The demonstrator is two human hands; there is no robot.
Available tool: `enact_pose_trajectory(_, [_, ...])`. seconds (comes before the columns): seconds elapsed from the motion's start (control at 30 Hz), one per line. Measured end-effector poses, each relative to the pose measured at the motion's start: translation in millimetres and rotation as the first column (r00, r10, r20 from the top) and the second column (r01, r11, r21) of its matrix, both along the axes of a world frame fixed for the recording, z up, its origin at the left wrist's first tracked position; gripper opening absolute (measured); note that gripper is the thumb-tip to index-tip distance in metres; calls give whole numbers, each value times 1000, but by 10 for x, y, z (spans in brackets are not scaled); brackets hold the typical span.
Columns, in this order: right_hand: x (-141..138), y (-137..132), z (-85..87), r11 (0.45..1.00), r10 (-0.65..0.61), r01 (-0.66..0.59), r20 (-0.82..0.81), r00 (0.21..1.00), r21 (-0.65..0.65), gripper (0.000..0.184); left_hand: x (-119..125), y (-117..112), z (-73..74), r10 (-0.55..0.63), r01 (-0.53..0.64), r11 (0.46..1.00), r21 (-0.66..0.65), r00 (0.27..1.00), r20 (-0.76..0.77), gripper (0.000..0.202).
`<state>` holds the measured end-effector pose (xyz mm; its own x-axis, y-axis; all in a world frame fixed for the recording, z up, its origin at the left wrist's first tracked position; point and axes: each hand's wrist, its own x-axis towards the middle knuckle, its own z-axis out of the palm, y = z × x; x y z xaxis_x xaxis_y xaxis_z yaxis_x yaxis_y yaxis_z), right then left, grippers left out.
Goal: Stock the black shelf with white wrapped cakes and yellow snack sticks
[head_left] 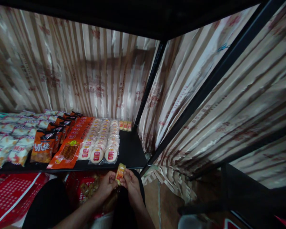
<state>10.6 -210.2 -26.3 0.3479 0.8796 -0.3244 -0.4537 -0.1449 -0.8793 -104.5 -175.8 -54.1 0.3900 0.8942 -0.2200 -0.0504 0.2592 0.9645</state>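
Both my hands meet just below the front edge of a black shelf point(131, 152), and together they pinch a small yellow snack packet point(120, 171). My left hand point(107, 184) grips the packet's left side with its fingers closed. My right hand point(132, 183) grips its right side, fingers closed too. On the shelf right above lie rows of round white snack packs point(105, 140), long orange packets point(72, 143) and dark orange bags point(44, 146). Three small yellow packets point(125, 125) like the one I hold stand at the shelf's back.
White snack bags point(7, 140) fill the shelf's left end. A red plastic basket point(11, 194) sits at lower left, with another red basket point(83, 187) under my hands. Black frame posts point(150, 82) stand to the right. A striped plastic sheet point(85, 73) covers the back and right side.
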Motion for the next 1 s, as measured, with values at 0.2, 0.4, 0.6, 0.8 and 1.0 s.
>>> enact_pose_trajectory(0.2, [116,40,-127,998,-42,35,173,984,44,48,140,45,42,3,-3,1000,2,997,-79,17])
enact_pose_trajectory(0.4, [207,60,-261,997,-78,67,358,930,43,46,265,131,-42,32,-20,996,83,988,-150,10])
enact_pose_trajectory(0.6, [291,113,-339,985,-163,111,496,853,133,38,391,178,3,57,-43,995,90,985,-161,12])
enact_pose_trajectory(0.8, [366,189,-358,981,-187,120,556,810,156,30,512,254,3,110,-81,987,137,971,-213,18])
enact_pose_trajectory(1.0, [439,268,-330,979,-202,137,597,777,153,30,648,328,37,117,-83,987,135,958,-261,19])
